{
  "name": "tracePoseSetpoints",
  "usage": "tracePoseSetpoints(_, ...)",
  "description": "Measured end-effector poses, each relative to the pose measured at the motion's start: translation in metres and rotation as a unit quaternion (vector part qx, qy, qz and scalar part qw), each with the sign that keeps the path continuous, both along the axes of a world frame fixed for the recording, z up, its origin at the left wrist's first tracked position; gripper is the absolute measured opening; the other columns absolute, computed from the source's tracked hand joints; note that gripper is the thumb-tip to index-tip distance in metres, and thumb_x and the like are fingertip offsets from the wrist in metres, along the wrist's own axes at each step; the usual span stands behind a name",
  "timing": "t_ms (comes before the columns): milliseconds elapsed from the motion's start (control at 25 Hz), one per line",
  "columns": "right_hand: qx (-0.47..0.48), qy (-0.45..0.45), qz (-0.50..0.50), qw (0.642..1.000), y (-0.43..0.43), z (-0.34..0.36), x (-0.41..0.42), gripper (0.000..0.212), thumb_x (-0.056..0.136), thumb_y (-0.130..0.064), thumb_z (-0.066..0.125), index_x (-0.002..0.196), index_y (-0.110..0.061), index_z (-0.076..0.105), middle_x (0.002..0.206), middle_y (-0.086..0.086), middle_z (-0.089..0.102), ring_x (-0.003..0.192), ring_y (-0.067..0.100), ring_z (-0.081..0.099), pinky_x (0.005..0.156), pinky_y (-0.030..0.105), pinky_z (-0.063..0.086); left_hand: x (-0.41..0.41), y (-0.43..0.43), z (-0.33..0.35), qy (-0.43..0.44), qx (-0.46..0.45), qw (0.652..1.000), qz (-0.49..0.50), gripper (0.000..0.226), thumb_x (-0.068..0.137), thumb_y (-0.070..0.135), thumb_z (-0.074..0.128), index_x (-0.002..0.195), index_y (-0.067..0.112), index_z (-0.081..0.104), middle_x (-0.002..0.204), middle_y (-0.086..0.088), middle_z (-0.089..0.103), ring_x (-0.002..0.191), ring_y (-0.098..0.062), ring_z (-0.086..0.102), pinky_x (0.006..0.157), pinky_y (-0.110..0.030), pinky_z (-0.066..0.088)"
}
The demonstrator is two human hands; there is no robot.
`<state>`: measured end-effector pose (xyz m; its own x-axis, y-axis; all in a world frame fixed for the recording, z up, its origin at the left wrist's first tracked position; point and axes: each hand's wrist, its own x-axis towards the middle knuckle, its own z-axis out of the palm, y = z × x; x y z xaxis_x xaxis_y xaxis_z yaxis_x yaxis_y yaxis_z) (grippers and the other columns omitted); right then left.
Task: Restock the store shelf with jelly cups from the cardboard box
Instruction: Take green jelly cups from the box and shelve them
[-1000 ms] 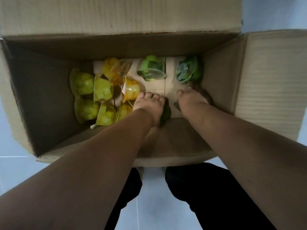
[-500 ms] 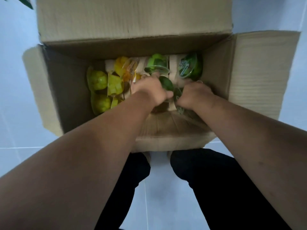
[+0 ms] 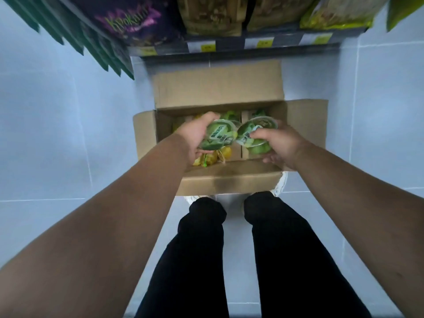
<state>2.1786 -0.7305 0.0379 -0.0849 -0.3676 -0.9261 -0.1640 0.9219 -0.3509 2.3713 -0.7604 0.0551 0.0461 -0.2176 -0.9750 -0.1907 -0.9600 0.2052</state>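
An open cardboard box (image 3: 229,180) stands on the floor in front of my feet. My left hand (image 3: 195,136) grips a green jelly cup (image 3: 218,136) above the box. Beside it my right hand (image 3: 280,145) grips another green jelly cup (image 3: 254,131), its lid tilted toward me. The two cups nearly touch. Yellow jelly cups (image 3: 206,159) lie in the box below my left hand, and more green ones (image 3: 229,115) show at the far side. The store shelf (image 3: 229,45) with its price-tag edge runs above the box.
Snack bags fill the shelf: a purple bag (image 3: 130,21), brown bags (image 3: 211,12) and a yellow-green bag (image 3: 332,12). Dark green packets (image 3: 75,40) hang at the upper left. Pale blue floor tiles (image 3: 57,134) surround the box. My black trouser legs (image 3: 199,260) stand below.
Both hands have come up out of the box, each with a green cup in it. The view has pulled back and up, and the shelf now shows.
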Motion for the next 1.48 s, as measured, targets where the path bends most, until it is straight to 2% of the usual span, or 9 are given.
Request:
tracePoseSetpoints(120, -0.036, -0.052, -0.074, 0.995, -0.004, 0.076, -0.003, 0.036, 0.087, -0.024, 0.069, 0.118, -0.009, 0.060, 0.092, 0.018, 0.071, 0.062, 0.026, 0.064, 0.043, 0.022, 0.046, 0.013, -0.006, 0.074, 0.066, 0.039, 0.995, 0.068, 0.034, 0.088, 0.054, 0.055, 0.084, 0.023, 0.069, 0.079, 0.000, 0.073, 0.071, -0.018, 0.066, 0.062, -0.026, 0.040)
tracePoseSetpoints(280, -0.109, -0.121, -0.133, 0.978, -0.023, 0.177, -0.004, 0.043, 0.084, -0.028, 0.072, 0.122, -0.016, 0.056, 0.102, 0.019, 0.070, 0.071, 0.029, 0.065, 0.051, 0.028, 0.048, 0.019, -0.021, 0.172, 0.165, 0.017, 0.970, 0.175, 0.037, 0.088, 0.053, 0.050, 0.097, 0.023, 0.071, 0.096, -0.004, 0.072, 0.086, -0.020, 0.063, 0.076, -0.032, 0.046)
tracePoseSetpoints(360, -0.151, -0.147, -0.146, 0.966, -0.037, 0.230, -0.002, 0.055, 0.077, -0.034, 0.075, 0.125, -0.017, 0.055, 0.107, 0.021, 0.069, 0.074, 0.030, 0.066, 0.053, 0.030, 0.048, 0.017, -0.031, 0.223, 0.208, -0.010, 0.956, 0.206, 0.040, 0.086, 0.052, 0.052, 0.101, 0.020, 0.071, 0.099, -0.007, 0.071, 0.086, -0.021, 0.063, 0.077, -0.033, 0.047)
tracePoseSetpoints(600, -0.275, -0.175, -0.150, 0.933, -0.077, 0.369, 0.009, 0.088, 0.050, -0.060, 0.086, 0.124, -0.023, 0.056, 0.104, 0.011, 0.072, 0.076, 0.030, 0.069, 0.052, 0.031, 0.050, 0.013, -0.066, 0.357, 0.335, -0.097, 0.901, 0.257, 0.069, 0.078, 0.050, 0.065, 0.137, 0.014, 0.058, 0.127, -0.009, 0.063, 0.096, -0.025, 0.065, 0.067, -0.032, 0.062)
tracePoseSetpoints(760, -0.353, -0.182, -0.152, 0.905, -0.095, 0.448, 0.022, 0.088, 0.041, -0.063, 0.087, 0.115, -0.025, 0.058, 0.102, 0.008, 0.074, 0.079, 0.026, 0.070, 0.052, 0.033, 0.053, 0.018, -0.088, 0.431, 0.409, -0.164, 0.855, 0.274, 0.040, 0.093, 0.043, 0.059, 0.119, 0.014, 0.070, 0.133, -0.010, 0.062, 0.107, -0.027, 0.064, 0.076, -0.036, 0.062)
tracePoseSetpoints(960, -0.418, -0.215, -0.158, 0.868, -0.109, 0.514, 0.038, 0.102, 0.022, -0.059, 0.093, 0.112, -0.028, 0.056, 0.093, 0.001, 0.074, 0.071, 0.018, 0.072, 0.045, 0.028, 0.054, 0.033, -0.099, 0.499, 0.452, -0.213, 0.822, 0.275, 0.047, 0.094, 0.032, 0.046, 0.127, 0.003, 0.063, 0.131, -0.020, 0.062, 0.102, -0.038, 0.067, 0.079, -0.040, 0.061)
tracePoseSetpoints(1120, -0.463, -0.230, -0.156, 0.842, -0.119, 0.559, 0.048, 0.112, 0.020, -0.048, 0.097, 0.121, -0.026, 0.054, 0.110, 0.009, 0.069, 0.076, 0.022, 0.072, 0.046, 0.029, 0.055, 0.049, -0.104, 0.548, 0.507, -0.250, 0.789, 0.242, 0.053, 0.078, 0.018, 0.042, 0.117, -0.008, 0.066, 0.126, -0.030, 0.061, 0.096, -0.046, 0.068, 0.089, -0.041, 0.054)
tracePoseSetpoints(1360, -0.519, -0.250, -0.120, 0.809, -0.135, 0.619, 0.054, 0.122, 0.030, -0.026, 0.100, 0.137, -0.015, 0.044, 0.124, 0.016, 0.065, 0.095, 0.033, 0.070, 0.066, 0.041, 0.062, 0.059, -0.116, 0.602, 0.510, -0.353, 0.774, 0.128, 0.061, 0.079, -0.004, 0.054, 0.139, 0.004, 0.048, 0.124, -0.022, 0.064, 0.105, -0.034, 0.068, 0.087, -0.039, 0.059)
tracePoseSetpoints(1480, -0.535, -0.257, -0.111, 0.797, -0.145, 0.642, 0.048, 0.118, 0.032, -0.019, 0.098, 0.137, -0.012, 0.045, 0.117, 0.017, 0.068, 0.090, 0.035, 0.070, 0.063, 0.039, 0.061, 0.053, -0.123, 0.629, 0.456, -0.436, 0.772, 0.076, 0.055, 0.082, -0.002, 0.063, 0.135, 0.009, 0.050, 0.123, -0.018, 0.067, 0.104, -0.030, 0.069, 0.081, -0.037, 0.060)
